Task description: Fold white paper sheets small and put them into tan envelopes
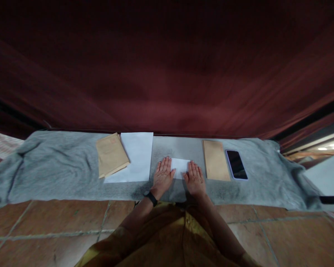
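Note:
My left hand (163, 176) and my right hand (195, 178) lie flat, fingers stretched out, on a small folded white paper (180, 167) that rests on a grey cloth (58, 167). Each palm presses one side of the paper; only its middle and far edge show between them. A black band sits on my left wrist.
Left of my hands a brown envelope stack (110, 154) overlaps a white sheet (137, 155). On the right lie another brown envelope (215, 160) and a dark-screened phone (236, 164). Dark red curtain (167, 74) hangs behind. Tiled floor (44, 226) runs in front.

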`<state>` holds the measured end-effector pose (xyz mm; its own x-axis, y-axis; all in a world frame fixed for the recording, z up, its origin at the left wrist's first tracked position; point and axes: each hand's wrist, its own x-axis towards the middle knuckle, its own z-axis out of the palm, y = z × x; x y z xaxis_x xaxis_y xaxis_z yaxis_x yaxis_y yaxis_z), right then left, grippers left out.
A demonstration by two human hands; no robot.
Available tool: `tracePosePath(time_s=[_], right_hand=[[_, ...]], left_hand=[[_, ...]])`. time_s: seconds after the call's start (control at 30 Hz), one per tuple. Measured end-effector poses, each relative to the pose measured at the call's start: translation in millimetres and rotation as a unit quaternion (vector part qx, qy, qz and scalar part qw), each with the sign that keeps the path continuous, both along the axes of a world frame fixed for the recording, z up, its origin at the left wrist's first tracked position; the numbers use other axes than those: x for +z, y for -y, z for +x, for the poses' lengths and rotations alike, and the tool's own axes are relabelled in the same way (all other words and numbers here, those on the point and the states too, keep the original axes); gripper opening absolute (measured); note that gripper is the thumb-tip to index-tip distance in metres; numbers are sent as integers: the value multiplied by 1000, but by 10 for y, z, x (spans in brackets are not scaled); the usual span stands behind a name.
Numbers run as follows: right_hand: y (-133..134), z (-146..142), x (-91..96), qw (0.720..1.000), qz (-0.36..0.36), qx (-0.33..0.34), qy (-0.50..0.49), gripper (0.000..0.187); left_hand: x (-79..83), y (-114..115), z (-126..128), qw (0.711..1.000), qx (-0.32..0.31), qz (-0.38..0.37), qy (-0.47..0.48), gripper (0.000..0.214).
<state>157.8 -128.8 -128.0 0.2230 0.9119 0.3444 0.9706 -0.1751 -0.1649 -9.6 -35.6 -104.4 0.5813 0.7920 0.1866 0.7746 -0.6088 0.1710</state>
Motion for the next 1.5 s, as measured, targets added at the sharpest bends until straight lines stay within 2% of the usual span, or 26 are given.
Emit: tracePosePath(time_s=[0.13, 0.27, 0.33, 0.5, 0.63, 0.8, 0.87, 1.13, 1.3, 1.4, 1.5], right_hand=[[23, 29, -3, 1000, -9, -8, 3, 63], [25, 19, -12, 1000, -19, -5, 15, 58], [32, 24, -24, 1000, -22, -1, 19, 58], [36, 27, -22, 1000, -9, -7, 9, 57], [-48, -84, 73, 999, -4, -30, -17, 55], [-182, -306, 158, 998, -27, 59, -25, 52], [-186, -326, 135, 998, -25, 59, -23, 54], [-63, -26, 9, 1000, -4, 11, -2, 61], [-36, 29, -19, 1000, 19, 9, 7, 63], [-30, 19, -13, 1000, 17, 10, 12, 62], [-19, 24, -1, 1000, 13, 14, 17, 61]], left_hand=[[10, 114, 151, 1000, 23, 8, 12, 60], [-7, 270, 397, 998, -62, 0, 16, 56], [-16, 290, 432, 997, -81, -6, 12, 56], [-22, 177, 218, 999, -44, -11, 3, 58], [-23, 107, 81, 999, -29, -11, -4, 59], [-35, 103, 86, 999, -40, -19, -27, 59], [-32, 110, 90, 998, -43, -19, -30, 59], [-27, 72, 52, 1000, -3, -6, 1, 63], [-32, 5, 30, 1000, 3, -4, 9, 61], [-18, 83, 54, 1000, 13, -1, 10, 60], [-5, 261, 66, 999, -42, 1, 14, 57]])
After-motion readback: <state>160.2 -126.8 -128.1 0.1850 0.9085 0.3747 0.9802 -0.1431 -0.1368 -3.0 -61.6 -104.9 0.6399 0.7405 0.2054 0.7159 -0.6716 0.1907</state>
